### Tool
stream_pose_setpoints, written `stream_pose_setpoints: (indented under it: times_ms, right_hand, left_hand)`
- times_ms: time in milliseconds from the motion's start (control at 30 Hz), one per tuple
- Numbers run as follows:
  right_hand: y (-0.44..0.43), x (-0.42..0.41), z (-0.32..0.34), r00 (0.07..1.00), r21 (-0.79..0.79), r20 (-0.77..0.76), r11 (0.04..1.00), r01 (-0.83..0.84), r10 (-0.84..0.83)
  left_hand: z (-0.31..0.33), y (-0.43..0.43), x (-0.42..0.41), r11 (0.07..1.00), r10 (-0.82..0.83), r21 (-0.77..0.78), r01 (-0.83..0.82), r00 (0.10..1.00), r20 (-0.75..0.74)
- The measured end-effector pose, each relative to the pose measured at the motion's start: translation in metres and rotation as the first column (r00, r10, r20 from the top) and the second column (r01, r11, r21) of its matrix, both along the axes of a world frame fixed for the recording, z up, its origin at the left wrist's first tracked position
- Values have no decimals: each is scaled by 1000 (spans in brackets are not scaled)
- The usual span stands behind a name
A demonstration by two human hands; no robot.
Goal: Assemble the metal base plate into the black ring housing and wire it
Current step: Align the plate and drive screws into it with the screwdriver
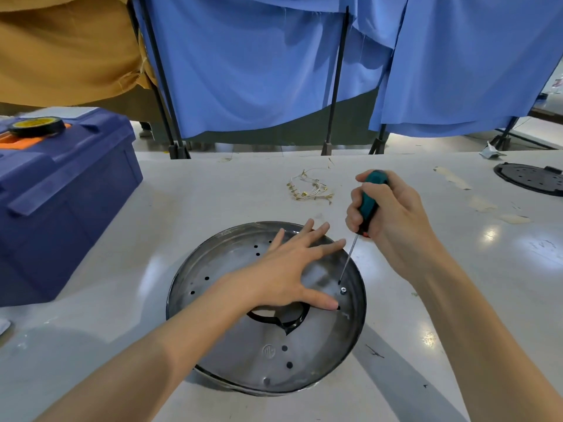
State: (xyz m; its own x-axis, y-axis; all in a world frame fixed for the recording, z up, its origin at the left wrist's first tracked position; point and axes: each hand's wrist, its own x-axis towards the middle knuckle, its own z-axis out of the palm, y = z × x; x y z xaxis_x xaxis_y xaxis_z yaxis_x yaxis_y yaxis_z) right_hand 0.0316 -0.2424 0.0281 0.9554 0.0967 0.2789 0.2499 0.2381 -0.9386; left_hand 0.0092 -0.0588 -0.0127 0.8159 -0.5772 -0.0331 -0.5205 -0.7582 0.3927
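Note:
The round metal base plate (243,339) lies on the white table inside the black ring housing (361,318), whose dark rim shows around its edge. My left hand (283,272) rests flat on the plate with fingers spread, the thumb beside a small silver screw (343,290). My right hand (393,220) grips a screwdriver (370,202) with a teal and black handle. Its thin shaft slants down, and the tip hovers just above the screw. A bundle of pale wires with brass terminals (310,187) lies on the table beyond the plate.
A blue toolbox (61,202) stands at the left with a roll of black tape (36,126) on its lid. A second black round part (533,178) lies at the far right. Blue cloth screens on black stands hang behind the table.

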Motion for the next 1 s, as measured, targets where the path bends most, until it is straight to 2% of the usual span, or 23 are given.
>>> stream_pose_setpoints:
  times_ms: [167,567,800,1000]
  right_hand:
    - [3,0,-3,1000,71,-13,997,17,-16]
    - [5,-4,-1,1000,56,13,998,-5,4]
    - [5,-6,-1,996,2,57,998,-64,64]
    - [10,-16,4,964,-118,155,973,-198,215]
  left_hand:
    - [-2,1,0,1000,5,-23,-7,998,-69]
    - [1,3,0,999,16,-33,-20,994,-110]
    - [2,2,-2,999,20,-40,-25,993,-113]
    - [5,-1,-6,996,20,-82,-27,996,-89]
